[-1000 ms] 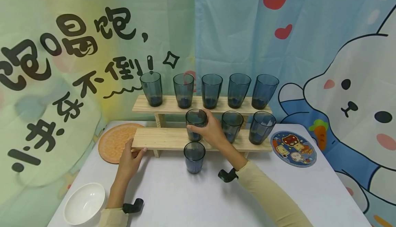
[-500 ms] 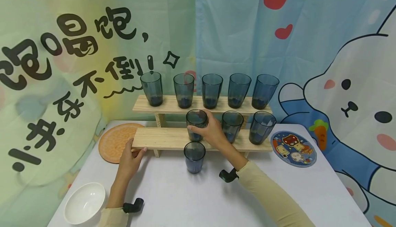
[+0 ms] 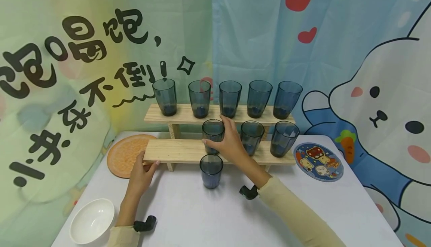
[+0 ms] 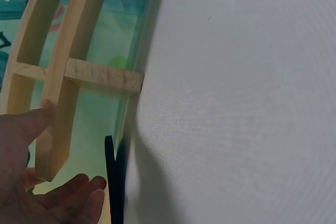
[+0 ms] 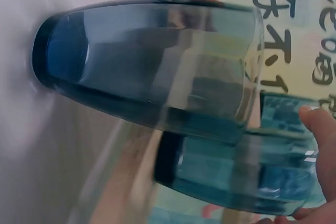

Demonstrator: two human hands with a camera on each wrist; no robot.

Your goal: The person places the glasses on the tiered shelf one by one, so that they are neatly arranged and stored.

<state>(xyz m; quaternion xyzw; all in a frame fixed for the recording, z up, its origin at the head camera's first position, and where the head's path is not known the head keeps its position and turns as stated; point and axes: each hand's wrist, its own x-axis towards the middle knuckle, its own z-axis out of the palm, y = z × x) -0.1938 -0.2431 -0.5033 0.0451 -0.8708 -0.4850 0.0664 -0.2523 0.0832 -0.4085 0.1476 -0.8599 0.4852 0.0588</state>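
Observation:
In the head view, my right hand (image 3: 229, 142) is around a blue-tinted drinking glass (image 3: 210, 126) standing on the lower board. Its thumb crosses the near side and its fingers stand straighter at the right, spread a little wider than the glass. The right wrist view shows this glass (image 5: 226, 171) behind a nearer glass (image 5: 142, 61), with the thumb (image 5: 315, 124) at the rim end. That nearer glass (image 3: 211, 172) stands on the table before the shelf. My left hand (image 3: 141, 174) grips the left end of the wooden shelf (image 3: 173, 150), its thumb (image 4: 34, 124) on the board's edge.
Two more glasses (image 3: 251, 136) stand right of my right hand. Several glasses (image 3: 200, 99) line the upper board (image 3: 183, 114). On the white table (image 3: 208, 220) are an orange round mat (image 3: 126, 155), a white bowl (image 3: 92, 220) and a patterned blue mat (image 3: 319, 162).
My right hand's fingers and thumb have spread slightly apart around the glass, loosening from it. The glass stays in place on the lower board. The left hand keeps its hold.

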